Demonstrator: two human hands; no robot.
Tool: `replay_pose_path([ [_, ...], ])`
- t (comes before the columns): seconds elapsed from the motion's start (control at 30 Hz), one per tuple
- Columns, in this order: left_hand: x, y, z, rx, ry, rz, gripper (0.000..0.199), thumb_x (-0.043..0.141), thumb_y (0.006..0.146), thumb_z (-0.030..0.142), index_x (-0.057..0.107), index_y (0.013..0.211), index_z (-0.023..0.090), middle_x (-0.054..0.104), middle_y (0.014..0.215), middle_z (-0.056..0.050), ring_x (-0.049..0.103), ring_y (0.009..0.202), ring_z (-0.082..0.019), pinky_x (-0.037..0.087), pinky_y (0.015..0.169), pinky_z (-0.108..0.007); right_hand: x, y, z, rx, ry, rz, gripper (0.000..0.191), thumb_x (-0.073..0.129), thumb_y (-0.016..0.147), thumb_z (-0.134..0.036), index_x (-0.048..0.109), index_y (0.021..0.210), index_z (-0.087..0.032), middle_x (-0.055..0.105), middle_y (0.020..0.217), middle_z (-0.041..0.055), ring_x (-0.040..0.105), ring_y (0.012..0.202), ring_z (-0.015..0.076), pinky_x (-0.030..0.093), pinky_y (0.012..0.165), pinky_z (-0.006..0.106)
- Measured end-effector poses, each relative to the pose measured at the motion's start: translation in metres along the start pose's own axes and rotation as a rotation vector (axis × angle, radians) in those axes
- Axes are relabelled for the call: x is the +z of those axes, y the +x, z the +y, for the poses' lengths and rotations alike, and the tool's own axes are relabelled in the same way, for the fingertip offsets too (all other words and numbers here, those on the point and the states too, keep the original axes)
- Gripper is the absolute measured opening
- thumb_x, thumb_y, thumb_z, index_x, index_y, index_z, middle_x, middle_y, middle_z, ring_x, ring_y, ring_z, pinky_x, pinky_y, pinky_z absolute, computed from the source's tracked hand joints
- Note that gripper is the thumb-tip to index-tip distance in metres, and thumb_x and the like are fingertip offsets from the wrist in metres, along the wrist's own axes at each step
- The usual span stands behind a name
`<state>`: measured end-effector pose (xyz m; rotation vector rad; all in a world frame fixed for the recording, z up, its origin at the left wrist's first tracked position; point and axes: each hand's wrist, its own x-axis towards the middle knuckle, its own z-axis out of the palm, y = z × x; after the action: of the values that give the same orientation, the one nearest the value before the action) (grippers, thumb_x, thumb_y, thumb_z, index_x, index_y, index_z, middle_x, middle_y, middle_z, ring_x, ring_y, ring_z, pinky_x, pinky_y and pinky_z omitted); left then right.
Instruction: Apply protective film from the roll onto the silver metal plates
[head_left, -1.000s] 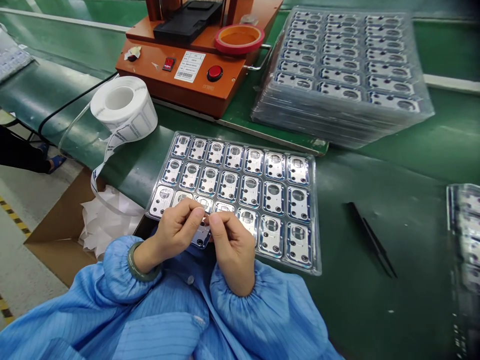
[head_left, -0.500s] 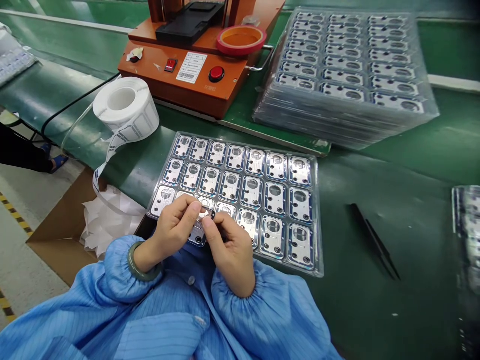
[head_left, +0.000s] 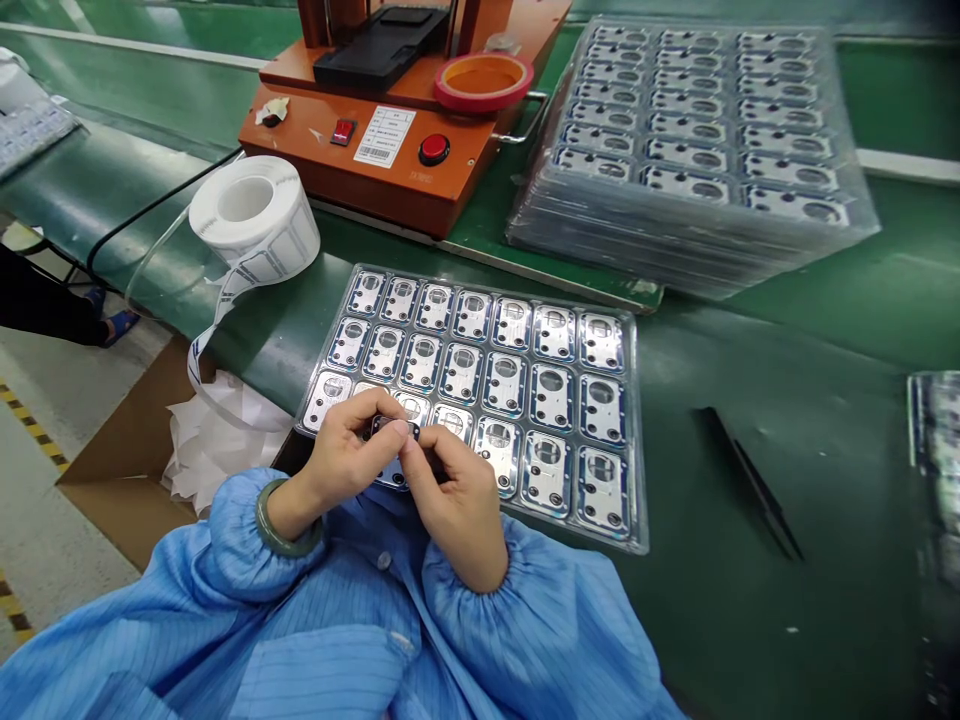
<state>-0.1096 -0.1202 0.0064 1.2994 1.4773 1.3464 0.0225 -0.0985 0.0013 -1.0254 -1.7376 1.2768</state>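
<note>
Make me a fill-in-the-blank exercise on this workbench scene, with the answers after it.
The left hand and right hand, pinching a small part, come out of ____ sleeves.
The clear plastic tray holds its parts in ____ rows of seven.
Black tweezers lie on the green bench to the ____ of that tray.
The orange machine has a round ____ button.

Answers: blue; three; right; red.

We've got a clear, glossy plastic tray (head_left: 639, 450) full of shiny silver metal plates (head_left: 551, 397), plus one small glossy dark piece (head_left: 388, 428). Our light blue striped cloth smock (head_left: 300, 640) looks soft and smooth, while the green conveyor belt (head_left: 787, 470) looks matt.
</note>
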Motion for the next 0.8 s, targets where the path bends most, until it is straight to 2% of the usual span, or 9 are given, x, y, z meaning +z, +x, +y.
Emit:
replay_pose_path([
  [0.17, -0.002, 0.002, 0.001, -0.045, -0.040, -0.007, 0.014, 0.051, 0.076, 0.019, 0.054, 0.063, 0.016, 0.048, 0.058, 0.003, 0.042, 0.056, -0.010, 0.034, 0.053, -0.023, 0.001, 0.000, 0.000, -0.012, -0.030, -0.006, 0.026, 0.052, 0.089, -0.026, 0.048, 0.064, -0.019, 0.048, 0.060, -0.0038, 0.044, 0.051, 0.0085, 0.034, 0.051, 0.023],
  [0.33, -0.004, 0.003, 0.000, -0.099, -0.102, -0.016, 0.013, 0.049, 0.073, 0.017, 0.058, 0.063, 0.016, 0.052, 0.059, 0.001, 0.046, 0.057, -0.011, 0.035, 0.056, -0.025, -0.001, 0.000, -0.001, 0.000, 0.000, -0.005, 0.026, 0.052, 0.088, -0.025, 0.048, 0.063, -0.019, 0.047, 0.059, -0.0043, 0.042, 0.049, 0.0080, 0.034, 0.049, 0.022],
  [0.57, -0.008, -0.001, -0.007, -0.164, -0.281, -0.057, 0.022, 0.046, 0.076, 0.019, 0.067, 0.075, 0.015, 0.059, 0.066, -0.002, 0.050, 0.063, -0.014, 0.037, 0.060, -0.026, -0.002, 0.000, -0.002, 0.043, 0.066, 0.018, 0.023, 0.053, 0.088, -0.026, 0.052, 0.065, -0.019, 0.046, 0.058, -0.0047, 0.041, 0.050, 0.0080, 0.033, 0.048, 0.021],
  [0.8, -0.008, -0.001, -0.008, -0.128, -0.305, -0.071, 0.022, 0.051, 0.084, 0.030, 0.067, 0.083, 0.014, 0.061, 0.070, -0.002, 0.053, 0.067, -0.014, 0.041, 0.064, -0.025, -0.002, 0.000, -0.001, 0.076, 0.110, 0.030, 0.024, 0.052, 0.087, -0.029, 0.052, 0.066, -0.019, 0.042, 0.054, -0.0059, 0.037, 0.047, 0.0079, 0.030, 0.045, 0.021],
])
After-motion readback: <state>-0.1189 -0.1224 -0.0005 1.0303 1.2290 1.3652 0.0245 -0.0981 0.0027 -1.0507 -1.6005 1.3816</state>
